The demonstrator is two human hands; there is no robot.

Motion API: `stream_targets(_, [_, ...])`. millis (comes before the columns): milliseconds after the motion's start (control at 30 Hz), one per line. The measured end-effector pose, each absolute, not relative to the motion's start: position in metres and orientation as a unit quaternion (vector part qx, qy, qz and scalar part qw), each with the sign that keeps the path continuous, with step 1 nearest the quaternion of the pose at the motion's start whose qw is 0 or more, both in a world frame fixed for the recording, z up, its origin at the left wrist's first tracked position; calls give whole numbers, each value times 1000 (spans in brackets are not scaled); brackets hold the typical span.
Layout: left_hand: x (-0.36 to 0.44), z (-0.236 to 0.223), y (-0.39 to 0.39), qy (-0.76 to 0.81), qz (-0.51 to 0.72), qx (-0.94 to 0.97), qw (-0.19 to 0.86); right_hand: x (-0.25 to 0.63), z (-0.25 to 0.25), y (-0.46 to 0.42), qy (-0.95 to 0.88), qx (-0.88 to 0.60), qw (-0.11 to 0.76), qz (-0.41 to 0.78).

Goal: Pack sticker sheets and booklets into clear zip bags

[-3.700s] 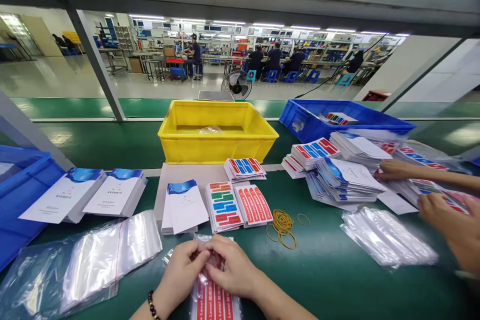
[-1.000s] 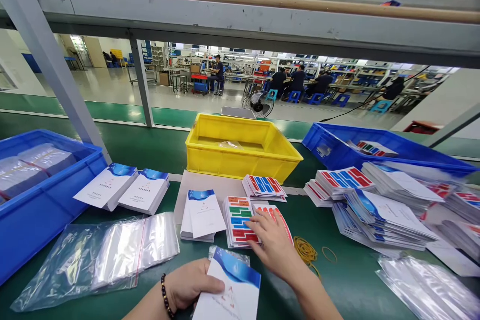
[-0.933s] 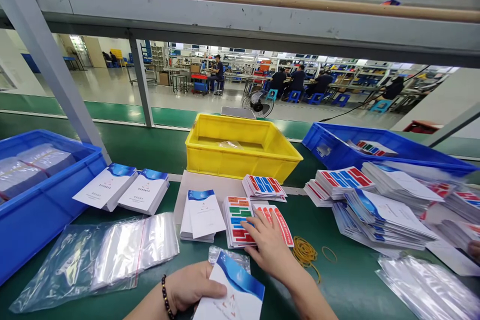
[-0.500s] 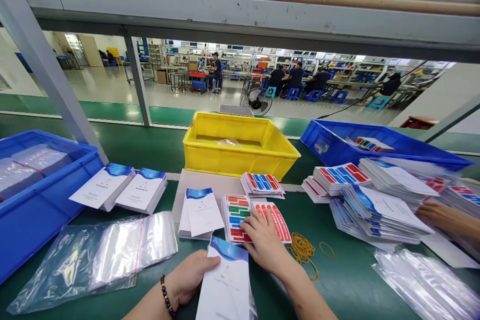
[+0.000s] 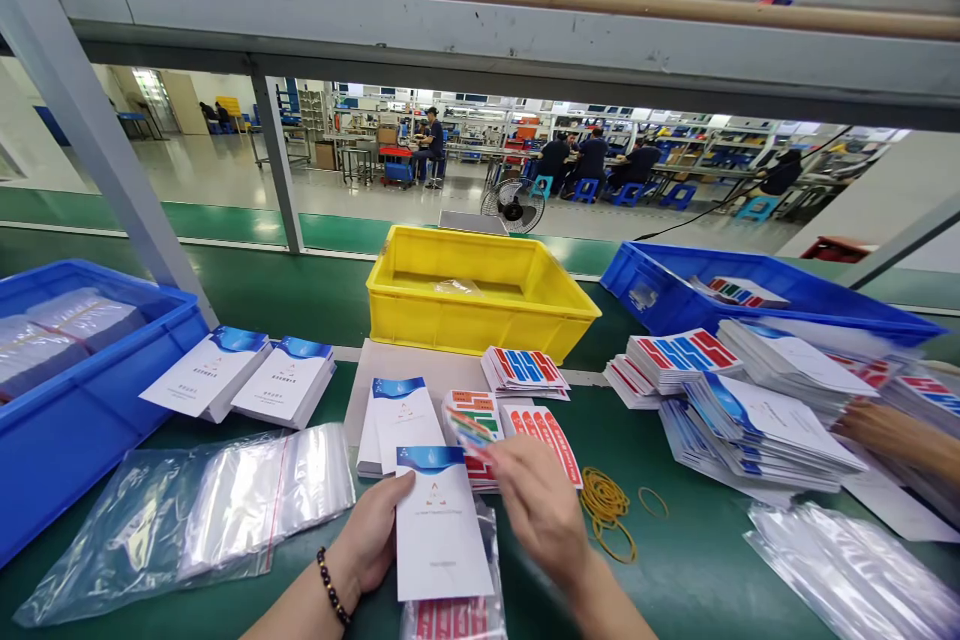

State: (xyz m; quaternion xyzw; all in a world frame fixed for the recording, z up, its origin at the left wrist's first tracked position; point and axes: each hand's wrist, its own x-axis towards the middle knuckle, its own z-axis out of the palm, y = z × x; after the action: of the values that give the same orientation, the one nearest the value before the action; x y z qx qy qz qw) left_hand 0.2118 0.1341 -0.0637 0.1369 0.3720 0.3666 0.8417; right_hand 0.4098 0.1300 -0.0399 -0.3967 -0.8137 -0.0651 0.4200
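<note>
My left hand (image 5: 373, 532) is closed on a white booklet (image 5: 441, 540) with a blue top band, thumb over its left edge. Beneath the booklet a clear plastic bag (image 5: 493, 575) shows, with red labels (image 5: 450, 618) visible through it. My right hand (image 5: 541, 505) pinches a multicoloured sticker sheet (image 5: 471, 433), blurred and tilted above the stack of coloured sticker sheets (image 5: 474, 404). Beside that lies a stack of red label sheets (image 5: 546, 432). Behind my left hand is a stack of booklets (image 5: 405, 420), and farther back another pile of red-and-blue sticker sheets (image 5: 526, 370).
A yellow bin (image 5: 480, 315) stands behind the stacks, with blue bins (image 5: 97, 420) at left and right. Clear bags (image 5: 262, 495) lie left. Rubber bands (image 5: 604, 500) and booklet piles (image 5: 765, 430) are right, where another person's hand (image 5: 881, 435) reaches in.
My right hand has lifted a coloured sticker sheet off its stack and drawn it nearer. My left hand has raised and tilted the booklet, exposing the bag with red labels underneath.
</note>
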Motion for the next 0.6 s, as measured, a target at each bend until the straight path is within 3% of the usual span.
stream_targets(233, [218, -62, 135, 261, 361, 85, 891, 372, -28, 99, -919, -278, 278, 26])
stream_targets(367, [217, -65, 132, 296, 354, 135, 877, 385, -32, 104, -899, -273, 332, 86])
stream_targets(467, [216, -62, 129, 356, 341, 155, 856, 417, -35, 118, -826, -381, 413, 44])
stream_targets(600, [217, -46, 128, 410, 301, 154, 847, 461, -42, 132, -743, -581, 333, -11])
